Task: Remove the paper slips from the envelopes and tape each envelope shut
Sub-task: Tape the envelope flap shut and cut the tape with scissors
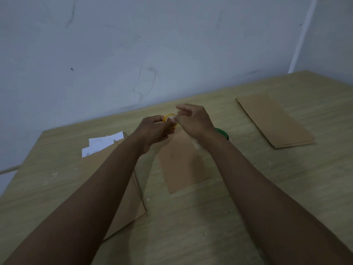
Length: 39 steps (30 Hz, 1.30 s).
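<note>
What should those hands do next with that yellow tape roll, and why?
Probably pull a short strip free: the left hand holds the tape roll, the right hand pinches at its edge, and the envelope lies just below, apparently awaiting tape.

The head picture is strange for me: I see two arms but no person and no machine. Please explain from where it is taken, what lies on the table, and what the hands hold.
There is no machine here. The camera sits on a person's head and looks forward and down, so you see only their own two arms. The left hand grips a small yellow tape roll, and the right hand pinches at it, probably pulling the tape's end. On the wooden table lie a brown envelope under the hands, a stack of envelopes to the right, another envelope pile under the left arm, and white paper slips. A green object shows behind the right wrist.
</note>
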Available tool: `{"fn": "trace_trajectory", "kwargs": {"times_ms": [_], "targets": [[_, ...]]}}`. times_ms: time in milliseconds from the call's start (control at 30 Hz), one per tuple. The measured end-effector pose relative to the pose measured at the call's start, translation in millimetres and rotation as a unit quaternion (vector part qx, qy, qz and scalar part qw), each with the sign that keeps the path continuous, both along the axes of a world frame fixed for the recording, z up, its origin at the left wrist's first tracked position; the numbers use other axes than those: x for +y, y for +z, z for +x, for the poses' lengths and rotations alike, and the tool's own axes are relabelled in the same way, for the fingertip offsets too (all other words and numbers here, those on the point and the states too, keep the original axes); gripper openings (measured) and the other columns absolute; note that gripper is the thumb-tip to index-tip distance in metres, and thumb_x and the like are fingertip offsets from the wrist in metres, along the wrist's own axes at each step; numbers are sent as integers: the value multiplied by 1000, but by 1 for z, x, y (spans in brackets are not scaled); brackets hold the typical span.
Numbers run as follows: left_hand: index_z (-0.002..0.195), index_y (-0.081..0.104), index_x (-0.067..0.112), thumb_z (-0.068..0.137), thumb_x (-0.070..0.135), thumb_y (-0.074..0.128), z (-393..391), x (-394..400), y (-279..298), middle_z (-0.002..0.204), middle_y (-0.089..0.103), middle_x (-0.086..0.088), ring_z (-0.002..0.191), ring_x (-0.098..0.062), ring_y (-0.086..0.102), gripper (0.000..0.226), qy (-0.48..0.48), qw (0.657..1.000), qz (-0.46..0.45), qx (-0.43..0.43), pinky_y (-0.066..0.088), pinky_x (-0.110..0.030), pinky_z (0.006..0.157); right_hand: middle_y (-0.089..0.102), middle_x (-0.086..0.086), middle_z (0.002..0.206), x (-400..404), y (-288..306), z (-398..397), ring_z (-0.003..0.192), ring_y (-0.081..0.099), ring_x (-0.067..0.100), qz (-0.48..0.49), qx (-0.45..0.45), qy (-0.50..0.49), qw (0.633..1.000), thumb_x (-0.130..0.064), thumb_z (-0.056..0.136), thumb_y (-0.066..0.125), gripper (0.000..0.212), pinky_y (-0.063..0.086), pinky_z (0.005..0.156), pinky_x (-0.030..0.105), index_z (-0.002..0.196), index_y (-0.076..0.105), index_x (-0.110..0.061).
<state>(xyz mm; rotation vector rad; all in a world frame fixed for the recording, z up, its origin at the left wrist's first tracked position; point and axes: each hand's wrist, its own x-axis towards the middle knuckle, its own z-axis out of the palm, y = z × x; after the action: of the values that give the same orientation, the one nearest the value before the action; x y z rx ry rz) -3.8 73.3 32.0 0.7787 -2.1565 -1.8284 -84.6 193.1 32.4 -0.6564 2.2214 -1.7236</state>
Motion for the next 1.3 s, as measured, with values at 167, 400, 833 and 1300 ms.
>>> {"fn": "trace_trajectory", "kwargs": {"times_ms": [167,400,833,1300], "targets": [[93,68,16,91,19,70,14,-14,1,95,74,-7,96,-16,70,5,4,1000,-17,-8,52,-35,96,71,2,95,-25,-8,2,85,65,11,-31,-33,52,998,-14,81,77,27,51,73,27,108,75,-16],[112,65,13,93,2,60,28,-32,-1,103,72,-8,110,-20,69,22,-2,988,138,62,53,-38,96,71,4,93,-53,-8,8,94,69,20,-146,-52,32,987,-7,89,69,18,61,75,38,104,73,-16],[104,64,8,86,-7,70,23,-68,-6,89,74,-9,79,-14,71,24,76,981,164,64,62,-29,75,72,0,86,-90,-14,-6,83,70,16,-102,8,-17,995,-13,86,70,21,60,75,38,106,73,-19],[77,59,9,68,-13,82,-24,-116,0,71,63,-17,42,-14,62,33,131,983,-29,-127,58,-27,55,68,4,101,-126,-30,-45,94,63,26,139,97,-65,983,-18,79,65,12,50,77,29,85,68,-29]]}}
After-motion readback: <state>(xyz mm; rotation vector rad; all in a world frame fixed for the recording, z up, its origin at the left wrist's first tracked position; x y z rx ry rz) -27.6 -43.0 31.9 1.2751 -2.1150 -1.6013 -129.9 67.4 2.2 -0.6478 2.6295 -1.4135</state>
